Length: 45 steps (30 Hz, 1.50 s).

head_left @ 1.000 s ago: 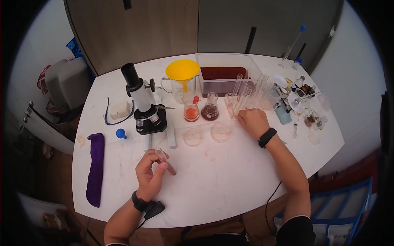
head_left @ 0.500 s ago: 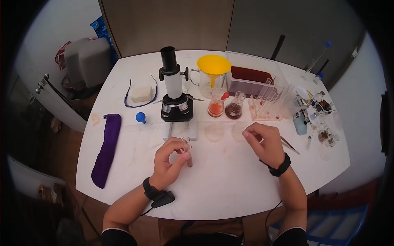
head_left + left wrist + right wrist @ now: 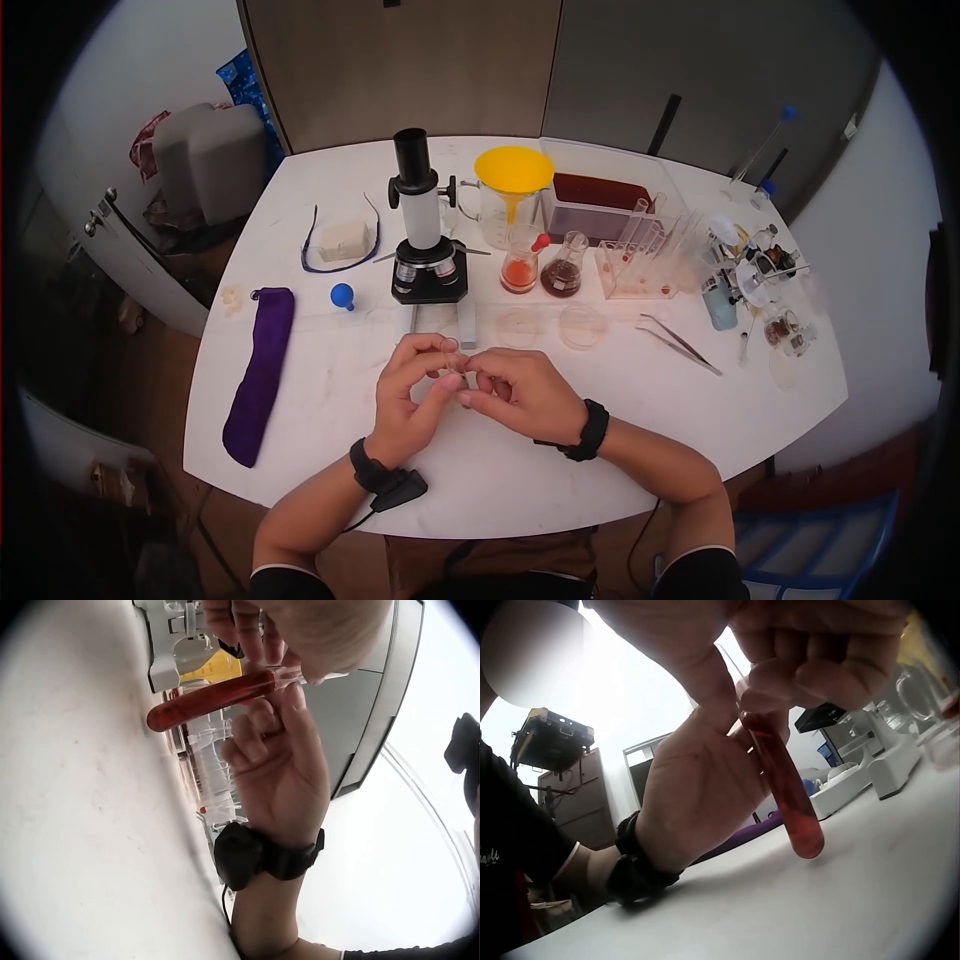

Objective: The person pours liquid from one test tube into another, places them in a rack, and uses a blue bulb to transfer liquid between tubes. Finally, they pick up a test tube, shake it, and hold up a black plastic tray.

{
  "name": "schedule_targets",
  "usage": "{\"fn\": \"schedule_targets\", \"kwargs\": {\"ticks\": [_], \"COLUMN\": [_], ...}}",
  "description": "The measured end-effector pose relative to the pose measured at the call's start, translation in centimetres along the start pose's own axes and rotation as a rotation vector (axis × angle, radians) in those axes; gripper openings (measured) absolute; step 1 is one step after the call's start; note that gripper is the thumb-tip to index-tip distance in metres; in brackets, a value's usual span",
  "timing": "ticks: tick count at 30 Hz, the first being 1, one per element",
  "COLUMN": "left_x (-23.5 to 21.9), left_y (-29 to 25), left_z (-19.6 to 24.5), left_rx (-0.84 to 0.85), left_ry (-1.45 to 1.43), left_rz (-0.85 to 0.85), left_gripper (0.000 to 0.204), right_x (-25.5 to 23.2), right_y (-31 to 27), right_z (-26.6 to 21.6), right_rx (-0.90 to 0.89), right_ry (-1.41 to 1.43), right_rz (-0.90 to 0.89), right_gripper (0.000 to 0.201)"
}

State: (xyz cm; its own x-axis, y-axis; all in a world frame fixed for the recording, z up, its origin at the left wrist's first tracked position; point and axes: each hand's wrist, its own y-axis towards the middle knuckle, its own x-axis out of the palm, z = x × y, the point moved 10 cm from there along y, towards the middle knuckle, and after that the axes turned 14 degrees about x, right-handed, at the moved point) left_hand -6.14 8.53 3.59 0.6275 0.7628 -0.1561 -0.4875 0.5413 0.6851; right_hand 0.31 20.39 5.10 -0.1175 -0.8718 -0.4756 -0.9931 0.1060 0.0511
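Note:
Low over the front of the table, the left hand (image 3: 405,405) holds a glass test tube (image 3: 210,703) by its upper part, fingers and thumb around it. Red liquid fills its rounded lower end, which slants downward in the right wrist view. From the other side the right hand (image 3: 535,395) meets the left, its thumb and curled fingers pinching the tube near the top of the liquid. The fingers of both hands hide much of the tube's upper part. Just beyond the hands stands a black and white microscope (image 3: 425,235).
Two petri dishes (image 3: 582,327) and tweezers (image 3: 682,345) lie beyond the right hand. Behind are flasks of orange (image 3: 518,272) and dark red liquid (image 3: 561,277), a test tube rack (image 3: 637,282) and a yellow funnel (image 3: 513,170). A purple pouch (image 3: 258,375) lies left.
The right hand has come from the test tube rack across to the left, to the tube in the left hand. The tweezers now show fully. The head view has shifted.

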Motion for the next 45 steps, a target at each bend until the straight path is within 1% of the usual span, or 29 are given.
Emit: {"fn": "schedule_targets", "kwargs": {"ticks": [2,4,7,11,13,17,19,20,21,22,23,25,26,27,28,29,30,31,32,34,35,37,40,45], "left_x": [0.1,0.1,0.1,0.2,0.2,0.2,-0.2,-0.1,-0.3,-0.5,-0.5,-1.1,-1.3,-1.7,-2.0,-2.1,-2.5,-3.0,-3.1,-3.6,-3.6,-3.5,-3.3,-3.2], "left_y": [0.1,-0.1,-0.1,-0.2,-0.2,0.2,0.1,0.1,0.1,0.1,0.2,-0.3,-0.4,-0.7,-0.9,-1.0,-1.3,-1.6,-1.7,-2.3,-2.3,-2.5,-2.7,-2.8], "left_z": [0.1,-0.1,0.0,0.2,0.2,0.9,0.5,0.6,0.3,0.0,-0.1,-1.3,-1.7,-2.6,-3.4,-3.8,-4.5,-5.1,-5.3,-6.3,-6.3,-6.8,-7.2,-7.4], "left_rx": [0.005,-0.016,-0.017,0.003,-0.015,0.045,-0.009,-0.005,-0.031,-0.057,-0.053,-0.108,-0.107,-0.148,-0.19,-0.188,-0.222,-0.256,-0.255,-0.344,-0.345,-0.41,-0.433,-0.417], "left_ry": [0.002,-0.011,-0.014,-0.017,-0.033,-0.002,-0.098,-0.099,-0.139,-0.178,-0.177,-0.16,-0.159,-0.135,-0.111,-0.11,-0.097,-0.084,-0.08,-0.072,-0.069,-0.135,-0.164,-0.129], "left_rz": [-0.004,0.008,0.008,-0.001,0.021,0.014,0.087,0.079,0.122,0.166,0.162,0.235,0.236,0.234,0.23,0.229,0.28,0.33,0.323,0.356,0.348,0.388,0.385,0.364], "left_gripper": [0.019,0.019,0.02,0.02,0.021,0.024,0.018,0.018,0.01,0.009,0.009,0.023,0.023,0.028,0.034,0.034,0.039,0.045,0.045,0.054,0.054,0.059,0.057,0.057], "right_x": [0.1,0.3,0.6,0.8,0.9,0.3,-0.4,-1.0,-1.9,-2.8,-3.6,-6.1,-7.4,-8.4,-9.5,-10.6,-11.7,-12.7,-13.7,-15.6,-16.4,-17.7,-18.8,-19.0], "right_y": [0.1,-0.1,-0.2,-0.3,-0.4,-0.7,-1.0,-1.3,-1.6,-2.0,-2.4,-3.4,-3.9,-4.3,-4.8,-5.4,-5.9,-6.2,-6.5,-7.2,-7.5,-8.2,-8.5,-8.3], "right_z": [0.3,0.2,0.4,0.2,0.4,0.2,0.0,-0.1,0.0,0.2,0.2,0.9,1.2,2.2,2.6,3.0,3.6,3.4,3.7,3.5,3.7,3.6,4.3,5.2], "right_rx": [-0.011,-0.06,-0.068,-0.03,-0.008,-0.052,-0.059,-0.062,-0.033,-0.005,-0.009,0.025,-0.002,0.044,0.054,0.065,0.065,0.068,0.049,0.001,0.011,-0.01,-0.024,0.013], "right_ry": [-0.004,0.032,0.057,0.135,0.176,0.143,0.155,0.156,0.149,0.141,0.142,0.135,0.071,0.115,0.155,0.197,0.146,0.172,0.183,0.198,0.145,0.152,0.098,0.09], "right_rz": [0.009,0.016,0.012,0.021,0.001,0.034,0.052,0.06,0.064,0.067,0.071,0.158,0.2,0.214,0.251,0.29,0.328,0.347,0.388,0.456,0.484,0.555,0.597,0.598], "right_gripper": [0.025,0.02,0.019,0.017,0.015,0.014,0.014,0.014,0.014,0.014,0.014,0.013,0.011,0.01,0.011,0.012,0.013,0.013,0.013,0.013,0.013,0.012,0.011,0.011]}}
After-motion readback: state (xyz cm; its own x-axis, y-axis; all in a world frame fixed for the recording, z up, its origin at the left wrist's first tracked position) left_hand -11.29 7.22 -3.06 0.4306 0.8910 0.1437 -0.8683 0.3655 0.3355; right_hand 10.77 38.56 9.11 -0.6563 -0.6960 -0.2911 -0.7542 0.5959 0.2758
